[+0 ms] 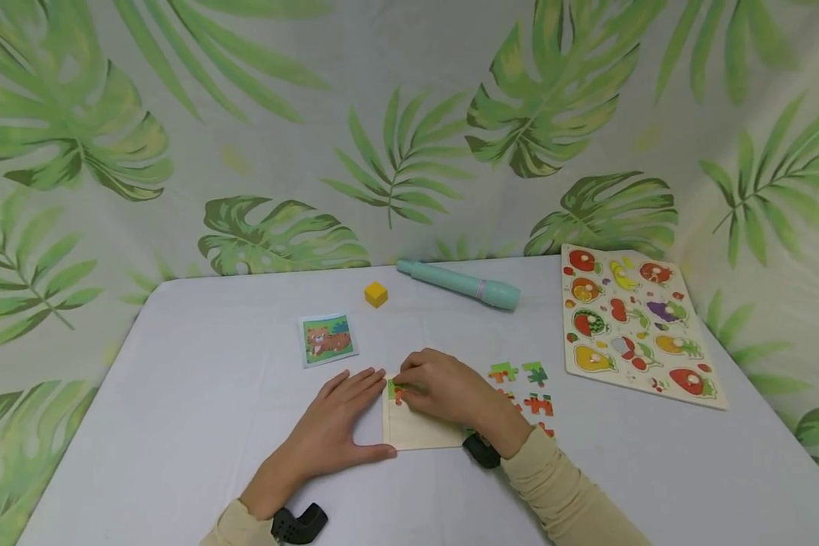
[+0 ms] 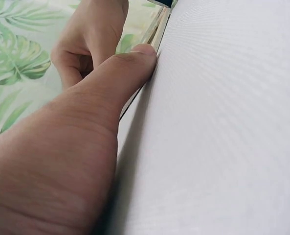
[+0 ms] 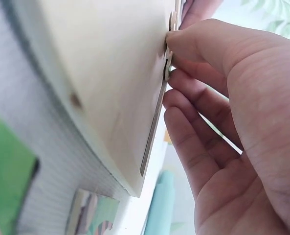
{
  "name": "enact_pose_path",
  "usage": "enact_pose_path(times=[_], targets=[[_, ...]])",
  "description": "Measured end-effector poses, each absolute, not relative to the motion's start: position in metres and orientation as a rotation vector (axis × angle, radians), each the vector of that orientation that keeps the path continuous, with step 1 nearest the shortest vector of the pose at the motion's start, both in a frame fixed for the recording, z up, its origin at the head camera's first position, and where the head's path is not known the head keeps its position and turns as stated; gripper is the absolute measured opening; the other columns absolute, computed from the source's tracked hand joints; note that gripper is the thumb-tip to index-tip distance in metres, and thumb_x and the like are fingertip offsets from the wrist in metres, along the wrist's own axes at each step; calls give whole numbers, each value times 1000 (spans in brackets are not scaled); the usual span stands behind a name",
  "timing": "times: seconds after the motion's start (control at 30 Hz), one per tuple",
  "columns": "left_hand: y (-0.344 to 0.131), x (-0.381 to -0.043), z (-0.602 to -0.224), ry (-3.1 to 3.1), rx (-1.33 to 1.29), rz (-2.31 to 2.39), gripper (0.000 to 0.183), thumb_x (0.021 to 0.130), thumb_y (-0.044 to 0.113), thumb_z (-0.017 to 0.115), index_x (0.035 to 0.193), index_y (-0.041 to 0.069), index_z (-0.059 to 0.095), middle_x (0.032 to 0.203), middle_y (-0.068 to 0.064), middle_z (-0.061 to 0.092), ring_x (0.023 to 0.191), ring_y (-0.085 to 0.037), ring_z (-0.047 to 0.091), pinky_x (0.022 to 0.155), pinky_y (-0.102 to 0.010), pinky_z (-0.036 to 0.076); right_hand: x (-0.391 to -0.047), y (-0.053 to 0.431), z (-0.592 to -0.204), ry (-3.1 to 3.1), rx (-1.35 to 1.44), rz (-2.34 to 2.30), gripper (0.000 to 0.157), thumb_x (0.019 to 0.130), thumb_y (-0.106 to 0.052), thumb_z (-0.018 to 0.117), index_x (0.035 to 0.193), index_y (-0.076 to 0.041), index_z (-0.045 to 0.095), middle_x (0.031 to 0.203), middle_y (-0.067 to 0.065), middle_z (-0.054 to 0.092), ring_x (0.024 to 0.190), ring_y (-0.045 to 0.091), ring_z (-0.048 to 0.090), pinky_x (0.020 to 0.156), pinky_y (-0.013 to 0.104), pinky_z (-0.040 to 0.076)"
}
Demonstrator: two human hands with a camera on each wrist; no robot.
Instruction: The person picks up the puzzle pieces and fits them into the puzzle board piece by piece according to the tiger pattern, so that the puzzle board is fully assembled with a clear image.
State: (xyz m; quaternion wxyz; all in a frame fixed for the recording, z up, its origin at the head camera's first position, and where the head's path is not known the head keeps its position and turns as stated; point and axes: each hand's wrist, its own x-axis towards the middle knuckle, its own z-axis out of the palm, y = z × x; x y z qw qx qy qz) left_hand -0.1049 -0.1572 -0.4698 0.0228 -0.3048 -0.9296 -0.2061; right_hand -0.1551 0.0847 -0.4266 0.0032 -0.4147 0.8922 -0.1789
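A square wooden puzzle board point(image 1: 423, 434) with a raised rim lies in front of me. My left hand point(image 1: 337, 425) rests along its left side, fingers spread, with the thumb point(image 2: 144, 49) at the near left corner. Over the board's upper left part, my right hand point(image 1: 447, 387) pinches a small jigsaw piece point(image 3: 167, 67) between thumb and fingertips. An orange and green piece point(image 1: 399, 394) shows in the upper left corner of the board, partly covered by the right fingers. Loose jigsaw pieces point(image 1: 538, 404) lie right of the board, some hidden behind the right wrist.
A bear picture card point(image 1: 329, 339) lies beyond the left hand. Farther back are a yellow block point(image 1: 376, 294) and a mint-green tube-shaped object point(image 1: 460, 283). At the right stands a fruit-picture board point(image 1: 638, 326). A leaf-patterned cloth point(image 1: 409, 152) hangs behind the table.
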Motion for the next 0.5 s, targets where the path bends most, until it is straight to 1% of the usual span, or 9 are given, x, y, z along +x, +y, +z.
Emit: enact_pose_path(times=[0.5], targets=[[-156, -103, -472, -2863, -940, -628, 103, 81, 81, 64, 156, 12, 47, 163, -2, 43, 152, -20, 37, 127, -49, 24, -151, 89, -427, 2780, -1303, -593, 24, 97, -19, 73, 119, -10, 78, 115, 2, 71, 109, 19, 65, 94, 32, 57]])
